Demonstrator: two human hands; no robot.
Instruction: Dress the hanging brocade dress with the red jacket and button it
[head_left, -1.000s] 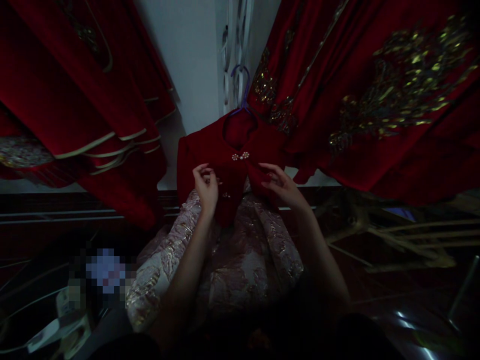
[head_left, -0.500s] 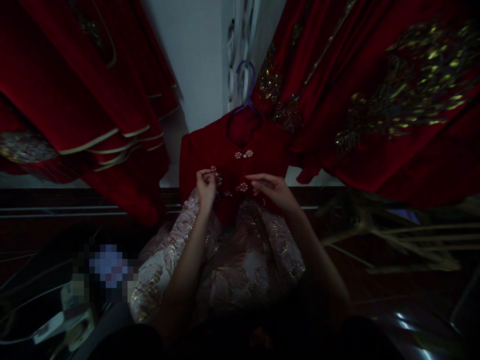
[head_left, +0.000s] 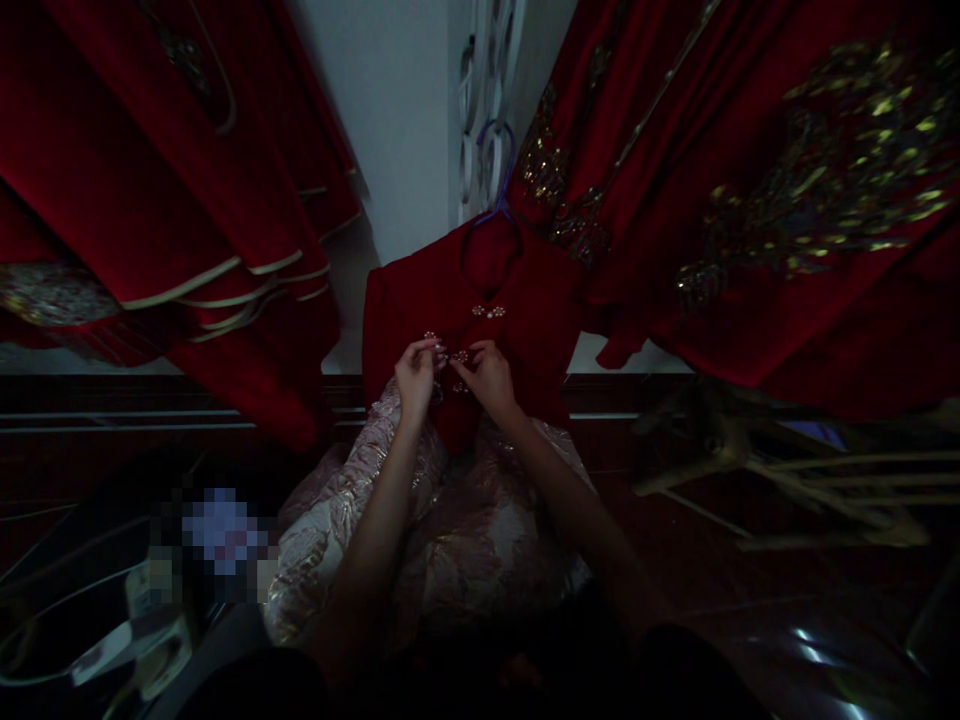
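Note:
A red jacket (head_left: 536, 330) hangs on a blue hanger (head_left: 501, 190) before me, its collar fastened by a beaded frog button (head_left: 489, 312). Lower on its front, my left hand (head_left: 417, 375) pinches the left part of another beaded frog button. My right hand (head_left: 487, 378), fingertips pressed together, grips the right part (head_left: 460, 357) of that same fastener. The two hands almost meet. Below them a further beaded fastener is partly hidden by my right hand. A pale, shiny brocade cloth (head_left: 337, 510) spreads beneath the jacket.
Red garments (head_left: 172, 180) with gold edging hang at the left. More red clothing with gold sequins (head_left: 862, 160) hangs at the right. White scrolled metalwork (head_left: 491, 90) stands behind the hanger. A wooden frame (head_left: 720, 450) lies at the lower right. The scene is dim.
My right hand has moved left, bringing the right part of the frog button close to my left hand. My left hand has stayed nearly in place.

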